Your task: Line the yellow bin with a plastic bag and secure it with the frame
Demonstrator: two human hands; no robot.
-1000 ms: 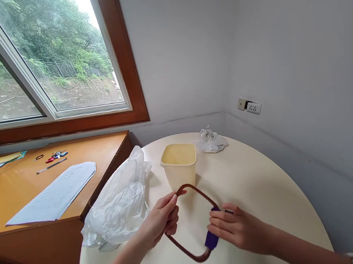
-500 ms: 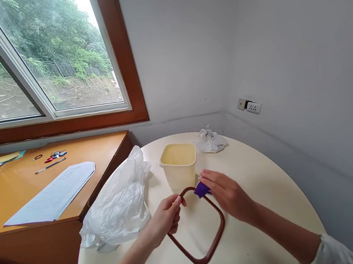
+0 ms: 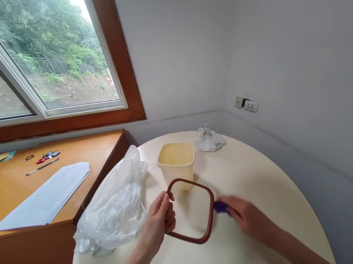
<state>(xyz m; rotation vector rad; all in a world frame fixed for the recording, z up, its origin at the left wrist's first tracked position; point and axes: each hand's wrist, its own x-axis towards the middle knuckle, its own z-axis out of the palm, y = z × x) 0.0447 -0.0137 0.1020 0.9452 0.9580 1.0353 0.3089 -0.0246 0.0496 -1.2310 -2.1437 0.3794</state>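
A brown square ring (image 3: 211,217) with rounded corners is held up by its left side, with the fingers of my left hand (image 3: 160,219) closed around it. At the ring's right side, my right hand (image 3: 250,218), slightly blurred, grips a small purple cloth (image 3: 221,207). The cloth is right beside the ring; whether it touches I cannot tell. Just behind the ring stands an upright cream plastic bin (image 3: 177,170) with an open square top. The ring's upper edge overlaps the bin's lower part in the view.
The round cream table (image 3: 255,172) carries a large white plastic bag (image 3: 118,210) at the left and a small knotted bag (image 3: 211,138) at the back. On the adjoining wooden desk (image 3: 104,149) lie papers (image 3: 44,196), a pen (image 3: 42,167) and keys (image 3: 51,154). Walls enclose the back and right.
My right hand and the purple cloth have moved from the ring's top corner down to its right side. The ring has risen slightly and turned in my left hand.
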